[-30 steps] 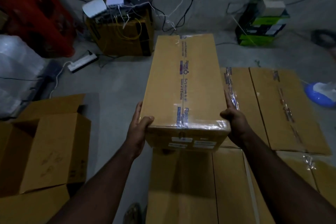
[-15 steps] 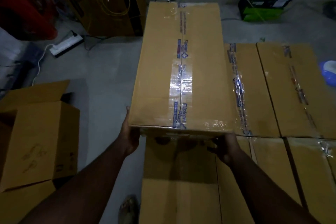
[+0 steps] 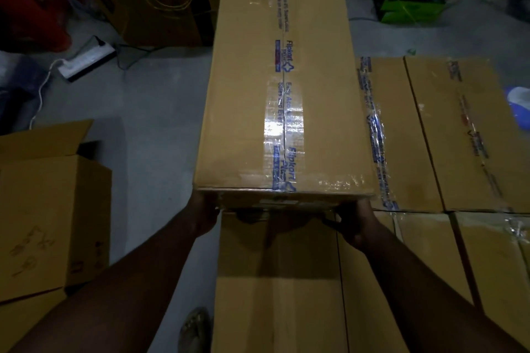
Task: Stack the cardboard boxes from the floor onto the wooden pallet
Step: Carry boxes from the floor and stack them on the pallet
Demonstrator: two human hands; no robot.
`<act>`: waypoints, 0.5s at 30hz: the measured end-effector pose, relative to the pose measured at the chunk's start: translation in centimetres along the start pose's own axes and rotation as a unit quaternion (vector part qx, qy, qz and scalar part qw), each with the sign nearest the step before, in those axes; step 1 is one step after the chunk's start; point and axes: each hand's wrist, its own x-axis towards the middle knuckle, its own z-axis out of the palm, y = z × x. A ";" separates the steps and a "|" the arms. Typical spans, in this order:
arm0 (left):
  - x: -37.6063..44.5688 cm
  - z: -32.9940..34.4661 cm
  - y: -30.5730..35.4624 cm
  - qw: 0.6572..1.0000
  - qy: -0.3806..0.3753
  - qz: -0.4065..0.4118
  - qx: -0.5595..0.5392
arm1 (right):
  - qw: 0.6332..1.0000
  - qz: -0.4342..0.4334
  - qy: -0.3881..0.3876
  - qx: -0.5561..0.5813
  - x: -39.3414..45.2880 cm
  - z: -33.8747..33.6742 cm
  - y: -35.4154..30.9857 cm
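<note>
Looking down through the head camera, the long taped carton (image 3: 282, 89) runs straight away from the person, its long axis pointing toward the far wall and its short near end facing the body. Both hands sit at that near end: the left hand (image 3: 204, 215) cups the lower left corner and the right hand (image 3: 357, 222) the lower right corner, fingers curled under the bottom edge where they cannot be seen. So the whole length of the carton lies ahead of the grip, with neither hand nearer its far end. It hangs above the left-hand near box (image 3: 275, 281) of the layer of boxes (image 3: 464, 135) already laid side by side, its far half out over the bare floor (image 3: 149, 112); the gap and shadow beneath the near end suggest it is not yet set down, though the dim light leaves that uncertain. No wooden pallet shows; presumably it is under the layer.

On writing: the blue-printed tape (image 3: 286, 66) along the top seam reads "Flipkart" twice, with smaller words too blurred to read. White labels on the near end face are illegible. An open carton (image 3: 51, 221) on the left bears faint scrawled marks that I cannot read.
</note>
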 end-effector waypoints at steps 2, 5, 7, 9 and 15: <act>0.1 -0.2 0.0 1.000 -0.004 -0.003 -0.003 | 1.000 0.000 0.002 0.003 0.0 0.1 0.2; 0.2 -0.3 -0.2 1.000 0.000 0.009 -0.004 | 0.999 -0.007 0.008 0.030 0.3 0.3 0.6; -0.1 0.0 0.1 1.000 0.004 0.005 0.000 | 0.999 -0.011 0.010 0.045 0.3 0.4 0.7; -0.2 0.1 0.2 1.000 0.011 -0.004 0.012 | 0.999 -0.010 0.010 0.049 0.2 0.5 0.8; -0.6 0.2 0.7 0.999 0.027 -0.035 0.005 | 0.998 -0.013 0.018 0.060 0.2 0.4 1.2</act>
